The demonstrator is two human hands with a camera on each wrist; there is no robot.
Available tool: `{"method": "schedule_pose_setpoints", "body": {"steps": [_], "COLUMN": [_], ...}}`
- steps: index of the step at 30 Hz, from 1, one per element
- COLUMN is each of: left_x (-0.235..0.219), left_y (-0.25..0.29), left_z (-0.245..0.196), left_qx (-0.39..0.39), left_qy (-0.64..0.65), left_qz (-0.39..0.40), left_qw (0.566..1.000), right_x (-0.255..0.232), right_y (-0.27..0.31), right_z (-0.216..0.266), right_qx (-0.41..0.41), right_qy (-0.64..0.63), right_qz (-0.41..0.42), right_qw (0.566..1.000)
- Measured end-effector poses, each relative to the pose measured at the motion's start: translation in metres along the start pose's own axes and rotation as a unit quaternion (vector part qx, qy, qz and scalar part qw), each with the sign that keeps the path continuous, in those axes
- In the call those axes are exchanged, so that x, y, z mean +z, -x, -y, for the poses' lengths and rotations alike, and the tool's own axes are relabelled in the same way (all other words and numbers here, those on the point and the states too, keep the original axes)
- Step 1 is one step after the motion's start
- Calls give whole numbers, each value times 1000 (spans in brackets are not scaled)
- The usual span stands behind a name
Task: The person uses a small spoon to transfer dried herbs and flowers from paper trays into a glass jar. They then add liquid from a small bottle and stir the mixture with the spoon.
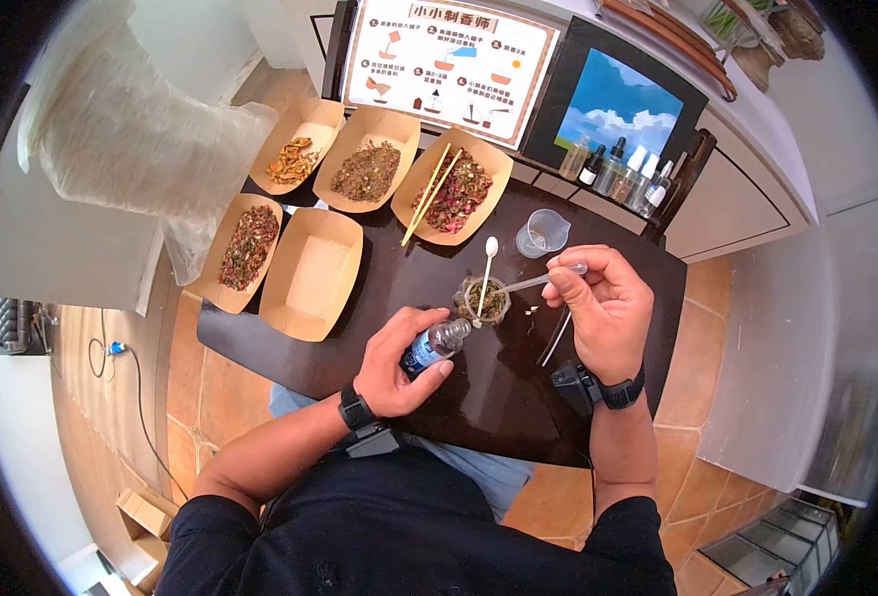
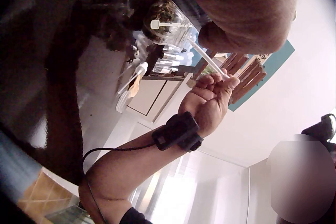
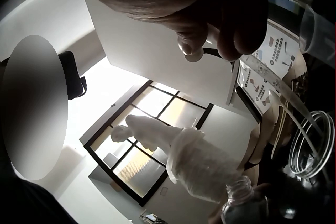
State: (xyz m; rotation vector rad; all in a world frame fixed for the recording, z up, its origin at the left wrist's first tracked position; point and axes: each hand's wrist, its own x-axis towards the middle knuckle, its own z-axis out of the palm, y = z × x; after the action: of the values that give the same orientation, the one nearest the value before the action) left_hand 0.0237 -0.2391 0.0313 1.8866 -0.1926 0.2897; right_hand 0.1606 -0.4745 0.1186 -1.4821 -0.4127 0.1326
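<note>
My left hand (image 1: 384,372) grips a small clear bottle (image 1: 446,338) with a blue label, tilted toward the jar. Its uncapped neck (image 3: 240,186) shows in the right wrist view. Between the thumb and fingers of my right hand (image 1: 610,308) is a clear plastic pipette (image 1: 536,282), slanting down to the left with its tip at the jar rim. The round glass jar (image 1: 500,312) contains dried plant bits. A white spoon (image 1: 491,248) stands in it, handle down and bowl up. Behind the jar sits a clear measuring cup (image 1: 543,232).
Paper trays with dried petals (image 1: 462,189), brown bits (image 1: 365,171) and yellow pieces (image 1: 292,160) line the back left; chopsticks (image 1: 426,199) lie across one. An empty tray (image 1: 310,273) is nearer. Small bottles (image 1: 618,179) and an instruction board (image 1: 449,70) stand behind.
</note>
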Motion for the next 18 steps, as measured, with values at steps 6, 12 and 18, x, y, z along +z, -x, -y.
{"method": "schedule_pose_setpoints", "body": {"steps": [6,12,18], "left_x": [-1,0,0], "left_y": [-1,-1,-1], "left_z": [-2,-1,-1], "left_qx": [5,-2,0], "left_qy": [-8,-6,-9], "left_qz": [-2,3,2], "left_qw": [1000,1000,1000], "right_x": [-1,-1,-3], "right_y": [0,0,0], "right_z": [0,0,-1], "right_qx": [5,-7,-1], "right_qy": [-8,-6,-6], "right_qz": [2,-1,-2], "right_qw": [1000,1000,1000]}}
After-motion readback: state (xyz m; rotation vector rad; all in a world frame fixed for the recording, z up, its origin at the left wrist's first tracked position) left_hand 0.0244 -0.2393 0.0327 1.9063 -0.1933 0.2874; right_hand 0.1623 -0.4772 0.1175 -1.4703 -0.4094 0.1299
